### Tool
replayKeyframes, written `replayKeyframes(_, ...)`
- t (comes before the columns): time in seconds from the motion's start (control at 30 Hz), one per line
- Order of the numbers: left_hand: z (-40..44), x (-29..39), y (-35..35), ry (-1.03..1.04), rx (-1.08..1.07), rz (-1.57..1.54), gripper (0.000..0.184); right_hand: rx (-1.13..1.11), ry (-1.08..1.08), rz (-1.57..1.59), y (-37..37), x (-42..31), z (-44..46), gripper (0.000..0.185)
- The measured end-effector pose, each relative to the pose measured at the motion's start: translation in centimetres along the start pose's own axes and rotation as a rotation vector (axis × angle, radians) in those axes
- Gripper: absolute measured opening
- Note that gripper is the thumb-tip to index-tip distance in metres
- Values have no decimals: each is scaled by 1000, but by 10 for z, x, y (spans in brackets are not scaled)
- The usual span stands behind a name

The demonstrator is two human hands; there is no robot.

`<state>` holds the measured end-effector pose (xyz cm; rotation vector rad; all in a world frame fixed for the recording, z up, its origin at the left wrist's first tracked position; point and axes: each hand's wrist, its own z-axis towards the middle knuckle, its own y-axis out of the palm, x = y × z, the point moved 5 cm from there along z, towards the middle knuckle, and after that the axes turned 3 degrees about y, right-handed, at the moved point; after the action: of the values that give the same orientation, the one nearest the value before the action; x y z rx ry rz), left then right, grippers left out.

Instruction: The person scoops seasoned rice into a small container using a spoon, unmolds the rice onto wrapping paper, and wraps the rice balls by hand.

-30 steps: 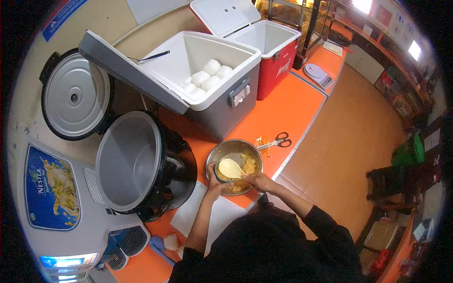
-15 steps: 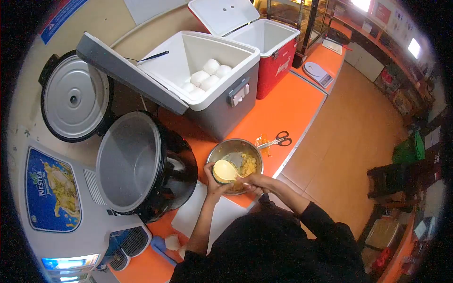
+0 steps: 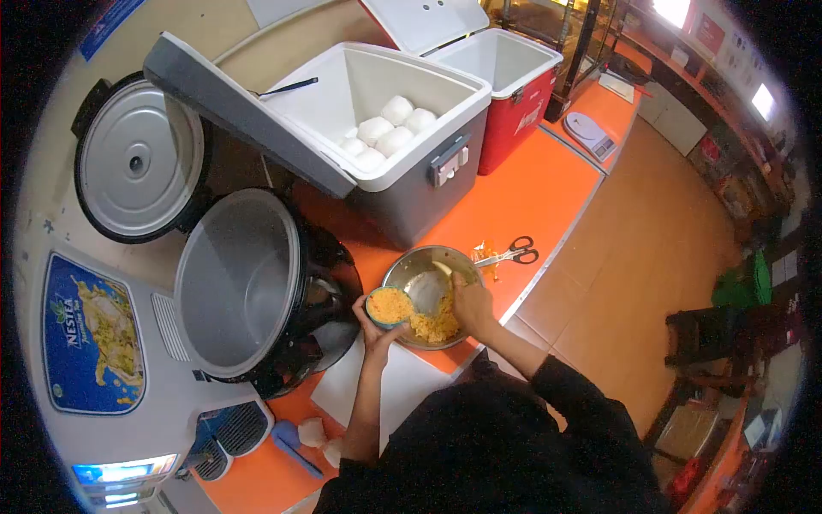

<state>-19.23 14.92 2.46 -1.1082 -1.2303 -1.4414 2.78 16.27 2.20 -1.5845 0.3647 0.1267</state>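
My left hand (image 3: 374, 332) is wrapped round a small teal-rimmed bowl (image 3: 373, 319), filled to the top with yellow rice (image 3: 390, 303). It holds this small bowl at the left rim of a steel mixing bowl (image 3: 419, 257). More loose yellow rice (image 3: 435, 325) lies in the mixing bowl's lower right part. Inside the mixing bowl, my right hand (image 3: 471, 305) is closed on a rice paddle, whose pale blade (image 3: 443, 268) shows near the far wall. The handle is hidden by my fingers.
Scissors (image 3: 521, 251) and an orange wrapper (image 3: 485, 255) lie right of the mixing bowl. Left stands a big open black-sided pot (image 3: 295, 257). Behind are a grey cooler (image 3: 419, 201) holding several white wrapped bundles (image 3: 396, 137) and a red cooler (image 3: 518, 124). White paper (image 3: 398, 385) lies nearer me.
The paddle has come off the top of the small bowl and swung into the mixing bowl's far side with my right hand. The small bowl has shifted slightly left, its rice now uncovered.
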Motion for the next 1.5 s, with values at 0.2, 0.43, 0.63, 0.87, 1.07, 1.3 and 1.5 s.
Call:
replayKeyframes(0.2, 3, -10, -6, -70, 54, -33, 92, -200, -583, -93, 15, -32, -50, 34)
replayKeyframes(0.43, -1, -6, -5, -64, 75, -115, 93, -76, -347, -175, -34, 5, -2, 39)
replayKeyframes(0.63, -10, 4, -3, -40, 103, -123, 93, -103, -307, -1, 21, 9, -25, 32)
replayKeyframes(0.87, -19, 31, 7, 99, 99, -30, 94, 329, -356, 16, -50, -8, -31, 22)
replayKeyframes(1.07, -33, 51, 39, -1, 88, -251, 94, -525, 63, 1251, 1, -33, -30, 50)
replayKeyframes(1.3, -104, 49, -6, 137, 122, 103, 105, -1032, 771, 1669, -11, -119, -100, 64)
replayKeyframes(1.5, -234, 2, -91, -134, 279, 1235, 97, -1447, 467, 1281, 115, -123, -140, 64)
